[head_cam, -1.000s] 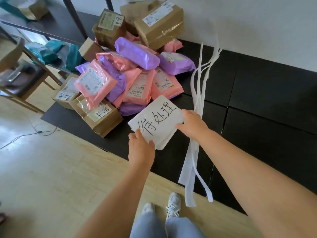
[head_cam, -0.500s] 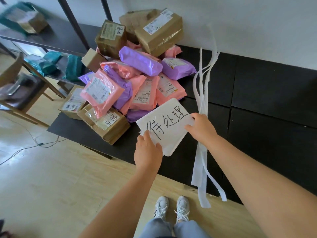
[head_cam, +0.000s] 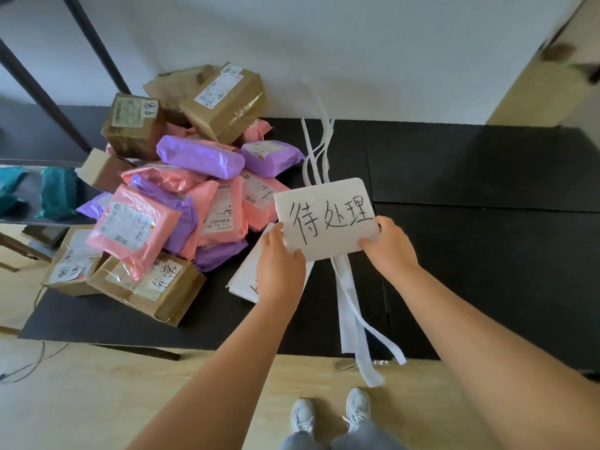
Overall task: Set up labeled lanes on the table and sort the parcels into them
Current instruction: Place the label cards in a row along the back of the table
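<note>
A white label card (head_cam: 324, 216) with black handwritten characters is held above the black table (head_cam: 470, 238). My left hand (head_cam: 279, 264) pinches its lower left edge and my right hand (head_cam: 391, 246) pinches its lower right corner. Beneath my left hand lie more white label sheets (head_cam: 245, 280), partly hidden. Long white paper strips (head_cam: 349, 293) run from the wall across the table and hang over its front edge. A pile of parcels (head_cam: 181, 203) covers the table's left part: pink and purple bags, brown cartons.
A black metal rack (head_cam: 48, 102) with teal bags (head_cam: 55, 193) stands at the far left. Cables (head_cam: 35, 362) lie on the wooden floor. The white wall (head_cam: 357, 53) backs the table. My shoes (head_cam: 331, 414) stand close to the table's front edge.
The top label card has been lifted off the sheets below, turned level and carried to the right over the strips. The view has shifted right.
</note>
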Action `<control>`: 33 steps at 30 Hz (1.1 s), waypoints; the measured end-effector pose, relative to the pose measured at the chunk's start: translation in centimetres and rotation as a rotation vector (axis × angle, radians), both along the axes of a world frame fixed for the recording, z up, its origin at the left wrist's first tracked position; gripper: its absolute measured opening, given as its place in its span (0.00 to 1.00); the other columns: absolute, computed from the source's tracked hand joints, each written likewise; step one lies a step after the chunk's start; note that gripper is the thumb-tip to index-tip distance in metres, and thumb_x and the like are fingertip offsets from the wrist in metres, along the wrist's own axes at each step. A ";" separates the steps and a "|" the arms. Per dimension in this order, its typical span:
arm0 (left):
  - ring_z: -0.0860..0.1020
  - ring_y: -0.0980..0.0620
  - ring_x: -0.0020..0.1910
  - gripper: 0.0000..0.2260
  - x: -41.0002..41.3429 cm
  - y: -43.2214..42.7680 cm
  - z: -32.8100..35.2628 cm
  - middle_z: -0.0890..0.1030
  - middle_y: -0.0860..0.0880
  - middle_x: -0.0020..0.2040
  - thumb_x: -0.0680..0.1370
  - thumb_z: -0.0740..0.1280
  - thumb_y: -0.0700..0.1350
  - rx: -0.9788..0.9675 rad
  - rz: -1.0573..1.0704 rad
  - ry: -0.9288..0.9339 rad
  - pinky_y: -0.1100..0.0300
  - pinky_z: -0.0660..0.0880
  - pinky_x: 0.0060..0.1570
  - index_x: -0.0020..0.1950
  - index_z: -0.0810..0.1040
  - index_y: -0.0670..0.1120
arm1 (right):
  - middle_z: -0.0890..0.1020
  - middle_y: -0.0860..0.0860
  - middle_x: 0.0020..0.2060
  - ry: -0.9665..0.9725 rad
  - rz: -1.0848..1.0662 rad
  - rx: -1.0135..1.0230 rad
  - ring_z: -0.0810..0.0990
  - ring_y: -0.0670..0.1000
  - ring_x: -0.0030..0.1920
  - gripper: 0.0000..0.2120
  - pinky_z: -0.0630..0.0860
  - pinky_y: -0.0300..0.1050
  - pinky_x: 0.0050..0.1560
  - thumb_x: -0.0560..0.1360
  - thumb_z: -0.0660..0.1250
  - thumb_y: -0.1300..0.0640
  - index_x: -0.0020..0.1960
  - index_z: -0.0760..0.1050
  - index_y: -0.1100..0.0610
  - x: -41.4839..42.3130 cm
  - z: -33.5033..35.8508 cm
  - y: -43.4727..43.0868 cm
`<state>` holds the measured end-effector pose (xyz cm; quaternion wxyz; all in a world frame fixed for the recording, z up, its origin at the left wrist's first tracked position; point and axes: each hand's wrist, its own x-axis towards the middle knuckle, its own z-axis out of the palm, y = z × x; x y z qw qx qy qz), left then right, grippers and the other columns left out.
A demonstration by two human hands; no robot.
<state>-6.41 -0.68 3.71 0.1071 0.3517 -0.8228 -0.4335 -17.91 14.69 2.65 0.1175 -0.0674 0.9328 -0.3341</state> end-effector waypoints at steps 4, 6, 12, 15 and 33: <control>0.79 0.52 0.57 0.24 -2.6 1.7 -0.2 0.75 0.53 0.66 0.78 0.66 0.41 0.032 -0.076 -0.003 0.53 0.79 0.53 0.72 0.67 0.54 | 0.77 0.52 0.64 -0.036 -0.127 -0.012 0.79 0.51 0.57 0.25 0.69 0.35 0.36 0.76 0.70 0.57 0.70 0.67 0.54 -0.8 0.2 3.6; 0.79 0.54 0.55 0.24 -4.0 3.0 -0.4 0.76 0.53 0.65 0.78 0.67 0.43 -0.009 -0.118 -0.011 0.53 0.78 0.53 0.73 0.67 0.55 | 0.76 0.53 0.64 -0.060 -0.177 -0.019 0.79 0.52 0.58 0.26 0.71 0.37 0.39 0.76 0.71 0.57 0.70 0.66 0.54 -1.6 0.0 5.5; 0.79 0.53 0.57 0.24 -9.1 8.2 -0.9 0.77 0.53 0.66 0.78 0.67 0.41 0.000 -0.151 0.015 0.60 0.77 0.52 0.73 0.69 0.54 | 0.75 0.54 0.65 -0.130 -0.262 -0.082 0.77 0.49 0.53 0.27 0.70 0.37 0.37 0.76 0.71 0.57 0.71 0.64 0.54 -5.2 -1.0 11.2; 0.80 0.54 0.56 0.21 -12.3 11.4 -1.3 0.79 0.54 0.62 0.78 0.66 0.40 0.038 -0.093 0.019 0.63 0.79 0.47 0.70 0.72 0.53 | 0.74 0.53 0.65 -0.153 -0.245 -0.108 0.77 0.50 0.55 0.27 0.71 0.38 0.38 0.76 0.70 0.57 0.72 0.64 0.54 -8.3 -1.5 14.3; 0.78 0.54 0.52 0.14 -27.6 18.2 -2.4 0.77 0.51 0.58 0.78 0.68 0.41 0.017 0.065 -0.059 0.63 0.74 0.44 0.63 0.75 0.51 | 0.75 0.52 0.66 -0.163 -0.112 -0.030 0.78 0.51 0.60 0.26 0.75 0.42 0.47 0.78 0.68 0.55 0.73 0.64 0.53 -24.5 -2.8 20.8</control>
